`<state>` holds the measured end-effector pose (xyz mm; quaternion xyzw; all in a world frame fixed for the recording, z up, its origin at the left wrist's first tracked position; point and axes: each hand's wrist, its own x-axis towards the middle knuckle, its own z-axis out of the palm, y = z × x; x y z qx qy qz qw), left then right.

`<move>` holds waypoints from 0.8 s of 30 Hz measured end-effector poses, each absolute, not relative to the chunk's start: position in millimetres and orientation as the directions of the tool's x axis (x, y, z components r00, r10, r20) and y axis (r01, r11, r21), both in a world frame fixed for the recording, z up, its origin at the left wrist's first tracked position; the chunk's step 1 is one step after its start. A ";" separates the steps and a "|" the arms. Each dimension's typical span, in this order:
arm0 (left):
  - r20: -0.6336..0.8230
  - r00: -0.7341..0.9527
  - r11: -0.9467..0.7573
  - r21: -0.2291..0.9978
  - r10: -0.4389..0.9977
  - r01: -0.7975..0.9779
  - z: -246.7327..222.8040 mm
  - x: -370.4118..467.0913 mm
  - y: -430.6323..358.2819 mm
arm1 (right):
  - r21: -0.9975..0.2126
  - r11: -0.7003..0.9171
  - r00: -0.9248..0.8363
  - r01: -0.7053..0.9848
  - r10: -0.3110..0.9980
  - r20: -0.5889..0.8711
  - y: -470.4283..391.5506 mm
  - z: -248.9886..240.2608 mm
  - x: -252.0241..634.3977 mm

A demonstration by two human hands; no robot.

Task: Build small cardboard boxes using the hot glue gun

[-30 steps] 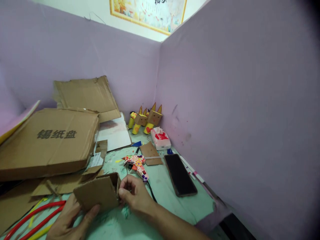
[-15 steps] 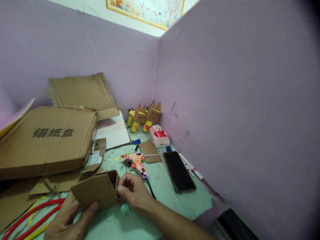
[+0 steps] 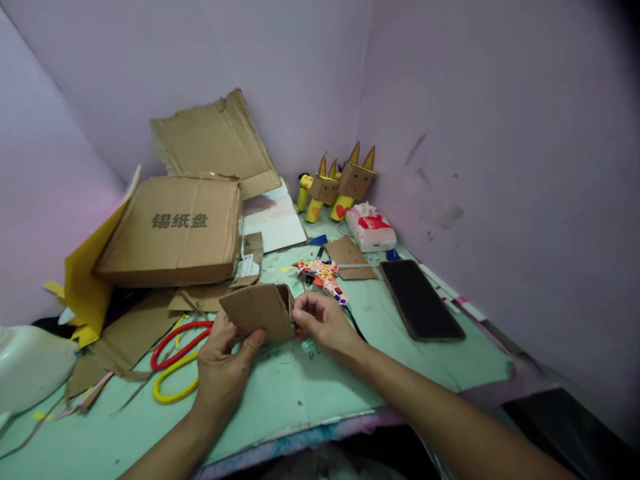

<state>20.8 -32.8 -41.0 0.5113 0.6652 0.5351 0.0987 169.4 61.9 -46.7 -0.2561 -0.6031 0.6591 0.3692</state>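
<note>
A small folded cardboard box (image 3: 263, 313) is held just above the green table cover (image 3: 280, 387). My left hand (image 3: 225, 353) grips its left side, the thumb pressed on the front panel and the other fingers behind. At the box's right edge, my right hand (image 3: 325, 323) pinches with thumb and forefinger; the tips are partly hidden against the cardboard. Just beyond my right hand lies a flower-patterned glue gun (image 3: 325, 275), its dark cord running behind my wrist. Two looped handles, one red (image 3: 159, 350) and one yellow (image 3: 167, 398), lie left of my left hand.
At the left are a large flat carton (image 3: 170, 240), a yellow sheet (image 3: 90, 267), a white rounded object (image 3: 30, 370) and cardboard scraps. A phone (image 3: 423, 300), a tissue pack (image 3: 370, 230) and cardboard animal figures (image 3: 350, 183) stand or lie right and back, by purple walls.
The camera view has turned left and tilted downward, so things appear higher and further right. Both hands keep their hold at the small cardboard box.
</note>
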 end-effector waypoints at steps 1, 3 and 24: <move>0.420 -0.464 -0.090 0.808 0.780 0.582 -38.6 21.9 -32.7 | -0.985 0.005 -0.594 -0.174 0.797 0.109 61.5 -45.9 169.2; 0.421 -0.476 -0.082 0.809 0.772 0.582 -34.1 23.7 -32.6 | -0.985 0.026 -0.585 -0.168 0.802 0.121 61.2 -44.2 169.2; 0.161 -0.468 -0.053 0.971 0.869 0.235 -26.2 25.2 -39.5 | -0.929 -0.156 -0.751 -0.336 0.639 0.164 58.6 -34.4 175.0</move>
